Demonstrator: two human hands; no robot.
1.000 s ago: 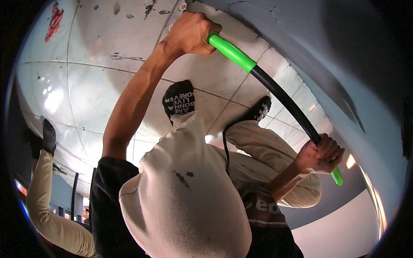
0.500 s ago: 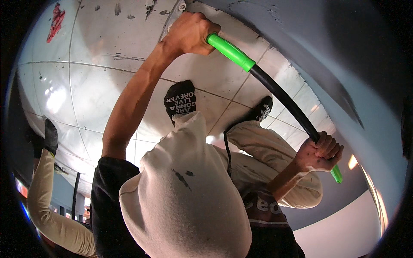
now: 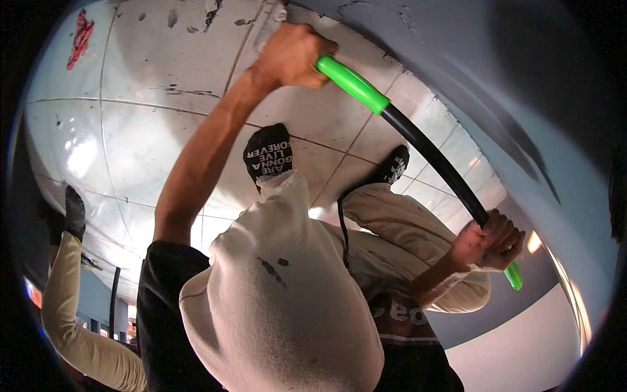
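A long-handled scraper [image 3: 434, 163] with a black shaft and bright green grips runs slantwise across the view, its shaft looking curved. My left hand [image 3: 295, 55] is closed around its far end, by the lower green grip [image 3: 354, 85]. Beyond those fingers, a pale flat head [image 3: 271, 25] is smeared by motion near the floor beside the wall. My right hand [image 3: 490, 243] wraps the near end, and a green tip [image 3: 514, 276] sticks out below the fist.
Dark-smudged white floor tiles [image 3: 157, 144] spread under my feet. A grey-blue wall [image 3: 522, 85] rises along the right. A red scrap [image 3: 80, 40] lies far left. Another person's leg [image 3: 72, 307] shows at the left edge. My knees are bent, and my socked foot [image 3: 268, 153] is near the shaft.
Both hands and the scraper have shifted slightly down and to the right in view. Its head has turned blurry. Both hands keep their hold.
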